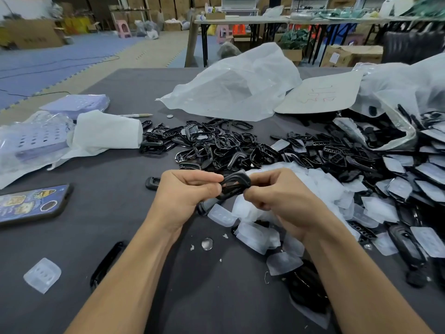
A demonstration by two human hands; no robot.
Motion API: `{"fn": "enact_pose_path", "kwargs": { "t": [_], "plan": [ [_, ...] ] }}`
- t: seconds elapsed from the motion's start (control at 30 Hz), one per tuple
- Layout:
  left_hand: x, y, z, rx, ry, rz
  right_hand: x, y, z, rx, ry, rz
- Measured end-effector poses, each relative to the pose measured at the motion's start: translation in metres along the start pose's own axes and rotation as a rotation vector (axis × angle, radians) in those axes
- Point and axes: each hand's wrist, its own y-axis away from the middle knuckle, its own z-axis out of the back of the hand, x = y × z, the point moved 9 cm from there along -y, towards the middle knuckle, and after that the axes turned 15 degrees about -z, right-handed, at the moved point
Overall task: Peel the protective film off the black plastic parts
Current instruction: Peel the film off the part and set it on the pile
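Head view: both hands pinch one slanting part [234,183] between them, left hand [185,192] at its lower end, right hand [277,196] at its upper end.

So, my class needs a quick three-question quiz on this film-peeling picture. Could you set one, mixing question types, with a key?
1. True or false: the left hand and the right hand both hold one black part.
2. The phone lies: A) left of both hands, B) right of both hands, C) in the left hand.
3. Fill in: the heap of peeled film lies beside the ___ hand.
Key: 1 true; 2 A; 3 right.
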Motion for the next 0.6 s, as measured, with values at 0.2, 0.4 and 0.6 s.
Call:
{"fn": "enact_pose_path", "kwargs": {
  "t": [0.2, 0.4, 0.6],
  "plan": [
    [-0.009, -0.002, 0.0, -0.007, -0.143, -0.114, -0.009, -0.001, -0.001, 0.141, -0.17, -0.104],
    [-0.005, 0.002, -0.014, -0.021, 0.079, -0.063, -0.011, -0.004, 0.006, -0.01, -0.421, -0.159],
    [0.007, 0.003, -0.015, -0.013, 0.176, 0.044, -0.009, -0.002, 0.001, -0.078, -0.384, -0.122]
  ]
}}
